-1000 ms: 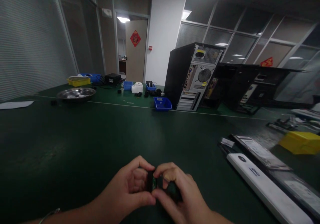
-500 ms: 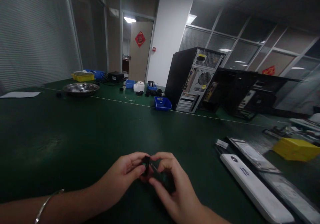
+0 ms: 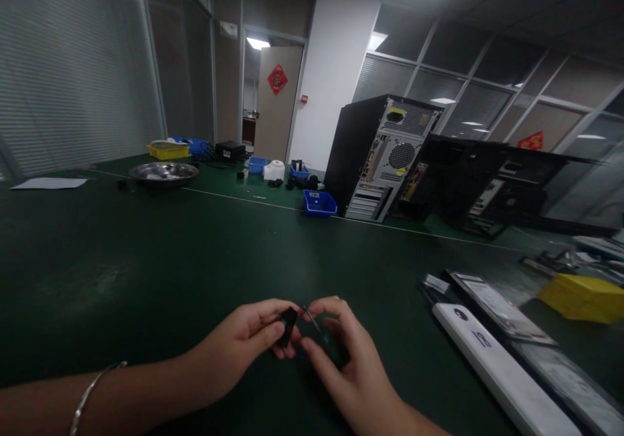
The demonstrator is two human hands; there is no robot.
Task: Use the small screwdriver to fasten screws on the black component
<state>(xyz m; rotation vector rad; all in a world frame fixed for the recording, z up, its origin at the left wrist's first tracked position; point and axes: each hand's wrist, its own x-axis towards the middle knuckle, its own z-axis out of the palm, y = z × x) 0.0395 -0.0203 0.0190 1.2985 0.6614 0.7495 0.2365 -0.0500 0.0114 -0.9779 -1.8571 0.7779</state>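
Note:
Low over the front middle of the table, my left hand (image 3: 253, 332) pinches a small black plastic piece (image 3: 288, 327) between thumb and fingers. Its exact kind is too small to make out. Just right of it, my right hand (image 3: 348, 351) is curled round a small screwdriver (image 3: 311, 318). A thin metal shaft points up and left toward the black piece, with a gap between them. The greenish handle end is mostly hidden in the palm.
A white power strip (image 3: 492, 358) and a hard drive (image 3: 507, 309) lie at right, near a yellow bin (image 3: 582, 298). A black computer tower (image 3: 361, 156) stands behind a blue bin (image 3: 320, 203). A steel bowl (image 3: 164, 173) sits far left on the green table (image 3: 195, 254).
My right hand has shifted slightly right, drawing the screwdriver's shaft away from the black piece. The black piece has tilted a little in my left hand. The view has shifted slightly.

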